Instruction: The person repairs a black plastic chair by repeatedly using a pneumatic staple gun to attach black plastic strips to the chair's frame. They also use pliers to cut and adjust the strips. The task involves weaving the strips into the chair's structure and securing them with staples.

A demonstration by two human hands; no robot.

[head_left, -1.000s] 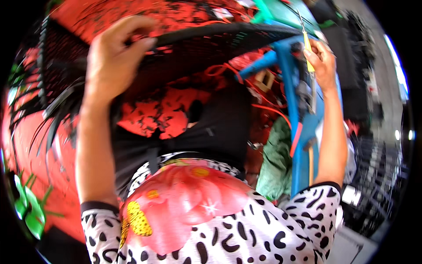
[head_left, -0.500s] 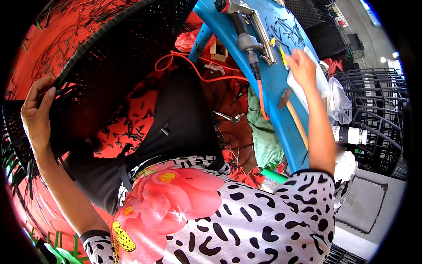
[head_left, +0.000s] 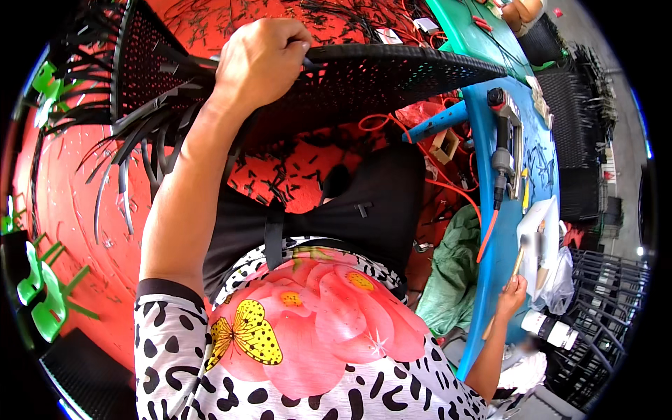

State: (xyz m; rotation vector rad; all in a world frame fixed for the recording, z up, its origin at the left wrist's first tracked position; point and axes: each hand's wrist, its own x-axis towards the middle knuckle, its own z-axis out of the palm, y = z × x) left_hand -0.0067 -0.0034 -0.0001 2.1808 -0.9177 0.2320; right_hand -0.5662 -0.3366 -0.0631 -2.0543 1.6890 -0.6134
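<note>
My left hand [head_left: 259, 63] is closed on the rim of a large black woven wicker piece [head_left: 399, 80], which stretches across in front of my legs. Loose black flat strips [head_left: 150, 133] hang in a fringe from its left part, close to my wrist. Low on the right, by the edge of the blue table [head_left: 483, 287], my right hand [head_left: 512, 297] grips the wooden handle of a hammer [head_left: 519, 262]. The hammer's head points away from me beside a white container [head_left: 546, 217]. A pneumatic staple gun [head_left: 502, 136] with an orange hose lies farther up the table.
Black strip scraps [head_left: 280, 178] litter the red floor. A green sack [head_left: 451, 273] slumps against the table's near side. On the right are a white bottle [head_left: 549, 330] and black frames [head_left: 609, 287]. Green chairs [head_left: 47, 301] stand at left; another person's hand [head_left: 521, 12] shows at top right.
My right hand has picked the hammer up from the table and drawn it nearer. My left hand has shifted along to the wicker rim, and the view has turned left.
</note>
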